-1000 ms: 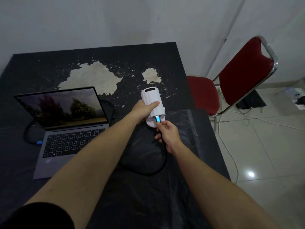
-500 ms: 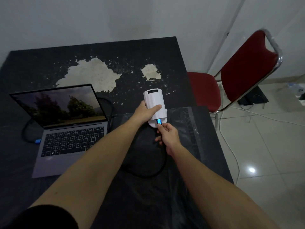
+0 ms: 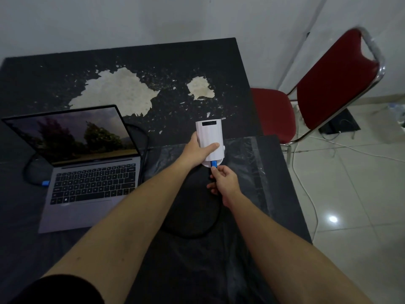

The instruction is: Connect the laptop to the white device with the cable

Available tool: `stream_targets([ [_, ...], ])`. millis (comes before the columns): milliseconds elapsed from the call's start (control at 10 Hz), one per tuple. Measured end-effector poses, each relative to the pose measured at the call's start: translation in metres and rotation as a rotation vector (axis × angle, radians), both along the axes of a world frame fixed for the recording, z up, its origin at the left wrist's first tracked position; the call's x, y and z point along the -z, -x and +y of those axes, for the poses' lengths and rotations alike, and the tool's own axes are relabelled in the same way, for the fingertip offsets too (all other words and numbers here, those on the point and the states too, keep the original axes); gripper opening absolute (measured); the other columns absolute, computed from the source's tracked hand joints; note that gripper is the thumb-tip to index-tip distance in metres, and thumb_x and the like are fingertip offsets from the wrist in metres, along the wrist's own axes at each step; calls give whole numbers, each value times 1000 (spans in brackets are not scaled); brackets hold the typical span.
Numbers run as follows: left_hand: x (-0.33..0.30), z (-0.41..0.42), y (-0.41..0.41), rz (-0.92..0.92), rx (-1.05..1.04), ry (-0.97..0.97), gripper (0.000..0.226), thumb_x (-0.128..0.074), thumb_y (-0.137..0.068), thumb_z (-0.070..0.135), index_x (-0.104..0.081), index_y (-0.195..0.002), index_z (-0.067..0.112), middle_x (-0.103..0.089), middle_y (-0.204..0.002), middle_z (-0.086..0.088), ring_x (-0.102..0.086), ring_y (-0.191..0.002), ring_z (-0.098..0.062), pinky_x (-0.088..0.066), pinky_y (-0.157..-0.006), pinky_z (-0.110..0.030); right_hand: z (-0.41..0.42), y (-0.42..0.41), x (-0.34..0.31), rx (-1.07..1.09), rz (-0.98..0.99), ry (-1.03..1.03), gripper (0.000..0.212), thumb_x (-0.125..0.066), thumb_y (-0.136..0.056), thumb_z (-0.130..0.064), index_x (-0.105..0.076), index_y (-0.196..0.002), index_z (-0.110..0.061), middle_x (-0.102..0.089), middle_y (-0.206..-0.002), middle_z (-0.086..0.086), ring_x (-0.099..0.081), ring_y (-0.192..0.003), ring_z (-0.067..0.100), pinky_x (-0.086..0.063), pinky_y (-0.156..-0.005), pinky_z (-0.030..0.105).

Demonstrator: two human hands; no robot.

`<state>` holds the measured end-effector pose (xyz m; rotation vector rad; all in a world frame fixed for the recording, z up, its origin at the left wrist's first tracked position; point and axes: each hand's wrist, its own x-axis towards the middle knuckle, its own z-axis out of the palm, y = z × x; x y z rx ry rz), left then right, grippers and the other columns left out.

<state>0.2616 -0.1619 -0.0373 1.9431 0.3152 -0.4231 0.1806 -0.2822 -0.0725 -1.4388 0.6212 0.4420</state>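
An open grey laptop [image 3: 87,172] with a lit screen stands on the left of the black table [image 3: 186,62]. A blue plug [image 3: 45,183] of the black cable [image 3: 197,232] sits at its left side. My left hand [image 3: 198,151] grips the white device [image 3: 210,139] near the table's middle. My right hand [image 3: 222,181] pinches the cable's other blue plug [image 3: 214,164], which touches the device's near end. The cable loops on the table beneath my arms.
A red chair [image 3: 328,88] with a chrome frame stands to the right of the table. White cables [image 3: 306,194] trail over the tiled floor beside it. Pale worn patches [image 3: 116,93] mark the tabletop. A clear plastic sheet [image 3: 252,163] lies under the device.
The blue plug has moved into the device's near end and less of it shows. My head has shifted slightly, so the scene sits differently in view.
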Motion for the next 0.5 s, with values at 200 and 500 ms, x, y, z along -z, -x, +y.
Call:
stream_targets([
  [200, -3, -4, 4, 71, -18, -8, 85, -74, -80, 52, -30, -146, 20, -52, -139, 0, -53, -112, -17, -45, -85, -32, 1, -2, -1, -42, -24, 118, 18, -55, -100, -28, -64, -98, -13, -65, -84, 5, -59, -58, 15, -50, -53, 29],
  [500, -49, 23, 38, 154, 16, -190, 99, -52, -87, 70, -11, -157, 13, -21, -164, -8, -25, -147, -28, -24, -116, -41, -4, -2, -33, -343, -50, 673, 35, -51, -97, -29, -58, -123, -7, -61, -124, 14, -57, -116, 33, -45, -92, 38],
])
